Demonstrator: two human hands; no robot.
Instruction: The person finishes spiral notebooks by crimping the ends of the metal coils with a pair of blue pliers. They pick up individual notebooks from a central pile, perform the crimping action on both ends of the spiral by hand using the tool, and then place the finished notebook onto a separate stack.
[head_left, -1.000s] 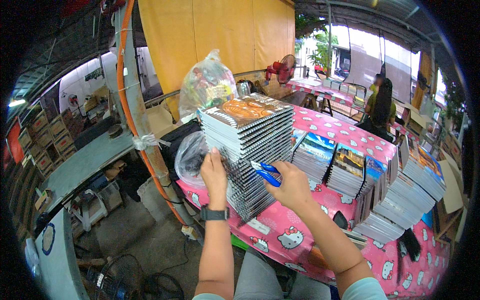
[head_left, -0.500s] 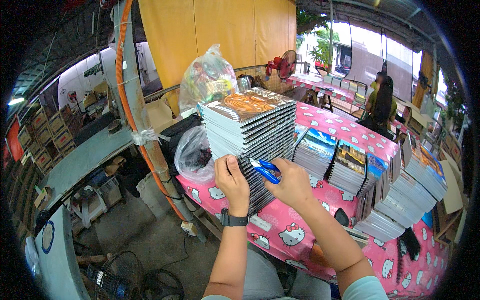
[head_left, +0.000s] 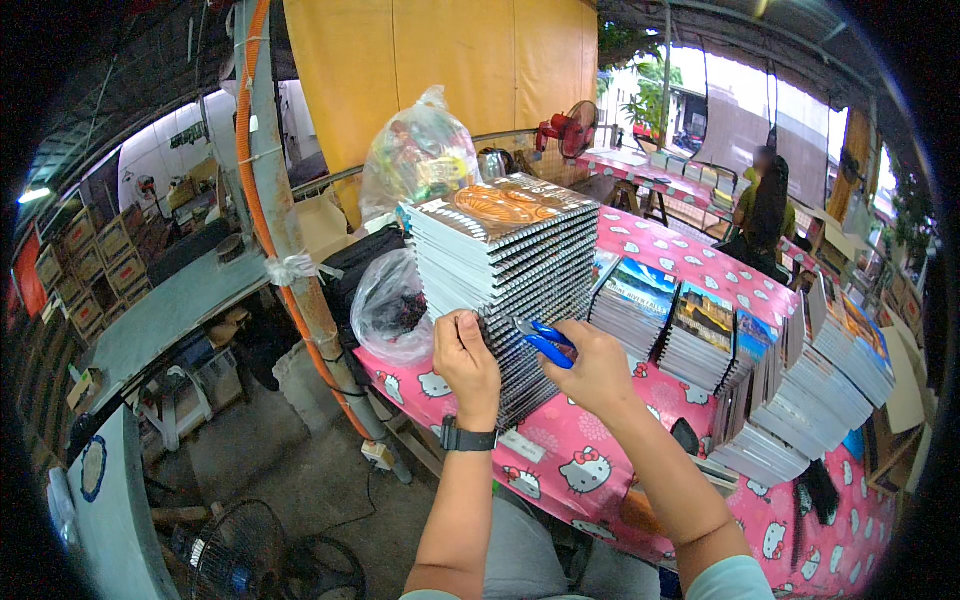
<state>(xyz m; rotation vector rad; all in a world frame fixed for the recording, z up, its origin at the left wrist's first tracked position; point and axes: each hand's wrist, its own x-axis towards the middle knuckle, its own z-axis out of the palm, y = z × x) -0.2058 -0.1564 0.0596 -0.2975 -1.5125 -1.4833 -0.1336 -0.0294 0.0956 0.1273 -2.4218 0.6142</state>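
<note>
- Nearest me, a black wristwatch with a dark strap [head_left: 467, 437] sat on the left wrist.
- Next I saw the left hand [head_left: 467, 365] at the near corner of the stack, thumb and fingers curled close together; I could not tell whether they pinched anything. One second earlier those fingers had been more outstretched along the pale page edges; half a second earlier they were already curled like this.
- The right hand [head_left: 592, 372] was closed around blue-handled metal pliers [head_left: 549, 345], tip pointing at the coils. I could not tell whether it touched them. Compared with half a second before, hand and pliers had drawn slightly rightward, leaving a wider gap to the left hand.
- The tall stack of spiral-bound books with black coils and a brown-orange top cover [head_left: 505, 215] stood upright near the left end of a table in pink, cartoon-printed cloth [head_left: 590, 430].
- Just left of it I had a clear plastic bag with dark contents [head_left: 392, 310].
- To its right stood shorter stacks of books with colourful landscape covers [head_left: 638, 290].
- Farther back came a big, bulging translucent bag [head_left: 420, 155], a red electric fan [head_left: 578, 130] and a yellow hanging sheet [head_left: 450, 65].
- Farther off on the right I saw another person [head_left: 768, 205].
</note>
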